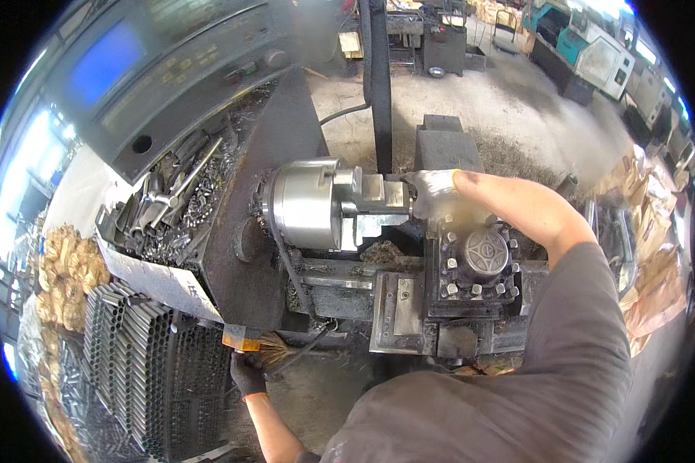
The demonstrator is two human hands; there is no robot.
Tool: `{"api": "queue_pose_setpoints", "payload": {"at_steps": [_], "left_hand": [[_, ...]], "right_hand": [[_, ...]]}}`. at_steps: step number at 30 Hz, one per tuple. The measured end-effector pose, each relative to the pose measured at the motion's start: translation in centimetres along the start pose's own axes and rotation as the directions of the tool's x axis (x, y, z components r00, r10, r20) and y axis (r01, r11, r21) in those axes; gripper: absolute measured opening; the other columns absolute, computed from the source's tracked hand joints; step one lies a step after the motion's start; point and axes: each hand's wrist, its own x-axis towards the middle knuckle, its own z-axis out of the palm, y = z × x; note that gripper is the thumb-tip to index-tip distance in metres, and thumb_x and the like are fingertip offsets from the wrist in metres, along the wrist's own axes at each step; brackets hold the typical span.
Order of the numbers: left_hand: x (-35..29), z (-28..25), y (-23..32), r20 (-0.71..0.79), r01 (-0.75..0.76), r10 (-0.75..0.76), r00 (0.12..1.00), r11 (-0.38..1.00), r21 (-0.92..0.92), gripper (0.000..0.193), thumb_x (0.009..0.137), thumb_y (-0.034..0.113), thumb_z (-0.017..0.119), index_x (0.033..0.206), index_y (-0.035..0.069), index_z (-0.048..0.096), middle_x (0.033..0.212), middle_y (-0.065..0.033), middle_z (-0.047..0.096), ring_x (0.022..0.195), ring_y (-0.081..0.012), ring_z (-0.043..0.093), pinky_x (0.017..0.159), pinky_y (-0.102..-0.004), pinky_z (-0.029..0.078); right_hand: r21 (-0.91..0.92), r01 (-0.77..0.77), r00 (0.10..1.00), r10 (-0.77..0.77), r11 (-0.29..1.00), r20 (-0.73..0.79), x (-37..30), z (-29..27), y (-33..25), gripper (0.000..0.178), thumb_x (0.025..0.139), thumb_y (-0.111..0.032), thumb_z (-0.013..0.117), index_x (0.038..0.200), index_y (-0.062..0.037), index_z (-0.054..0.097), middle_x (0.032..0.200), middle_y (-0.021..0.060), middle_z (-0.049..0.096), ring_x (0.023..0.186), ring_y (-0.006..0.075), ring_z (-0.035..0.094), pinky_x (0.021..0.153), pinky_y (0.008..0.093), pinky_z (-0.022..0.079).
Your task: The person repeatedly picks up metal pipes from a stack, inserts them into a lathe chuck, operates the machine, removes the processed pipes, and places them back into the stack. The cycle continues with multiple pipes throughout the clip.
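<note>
Around the lathe: a cluttered workshop.
A control panel with a blue screen [104,62] hangs upper left above a tray of loose tools and metal chips [170,204]. Stacked steel tubes [131,347] lie lower left; green-and-white machines [594,50] stand far right.

My right hand [439,193] is blurred, and its white glove covers whatever it touches at the chuck [307,202] jaws. My left hand [247,374] wraps the brush [264,349] handle from sight. The control panel [143,58] is cut off by the picture's rim.
</note>
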Motion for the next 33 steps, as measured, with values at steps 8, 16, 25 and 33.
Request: {"api": "queue_pose_setpoints", "payload": {"at_steps": [8,16,25,33], "left_hand": [[-4.8,3.9,0.1,-0.054,-0.375,0.414,0.909,0.865,0.333,0.036,0.105,0.037,0.057,0.117,0.004,0.064,0.101,-0.0059,0.063,0.091,-0.0199,0.061,0.080,-0.0359,0.051],[-12.0,27.3,10.0,0.738,-0.875,0.675,-0.001,-0.358,0.327,0.039,0.095,0.016,0.062,0.130,-0.002,0.063,0.120,-0.0239,0.070,0.107,-0.0422,0.068,0.096,-0.0507,0.053],[-4.4,56.4,17.4,0.673,-0.429,0.418,0.611,-0.540,0.725,0.077,0.099,0.040,0.059,0.163,0.013,0.026,0.135,-0.0247,0.065,0.115,-0.0393,0.070,0.092,-0.0581,0.053],[-9.5,39.7,6.8,0.942,-0.370,0.324,-0.087,-0.889,0.272,0.063,0.096,0.052,0.061,0.134,0.002,0.060,0.111,-0.0179,0.068,0.080,-0.0325,0.070,0.089,-0.0534,0.059]], "right_hand": [[0.089,0.147,0.831,-0.074,0.985,-0.551,-14.6,0.7,-3.3,0.067,0.088,-0.022,0.079,0.147,-0.0019,0.054,0.111,0.0167,0.076,0.092,0.0223,0.075,0.082,0.0336,0.060],[0.384,0.027,-0.215,0.380,0.923,-0.900,-30.5,15.2,21.4,0.039,0.101,-0.016,0.064,0.134,0.0052,0.063,0.123,0.0171,0.073,0.108,0.0206,0.068,0.098,0.0330,0.052],[0.454,-0.842,0.028,0.864,0.291,-0.502,-39.7,54.1,47.5,0.022,0.091,-0.022,0.063,0.083,-0.0043,0.073,0.071,0.0085,0.072,0.058,0.0183,0.068,0.046,0.0362,0.048],[0.030,-0.720,0.691,0.713,0.693,0.116,-33.9,59.9,36.4,0.021,0.093,-0.024,0.063,0.080,-0.0110,0.072,0.075,0.0082,0.072,0.061,0.0232,0.069,0.051,0.0397,0.051]]}}
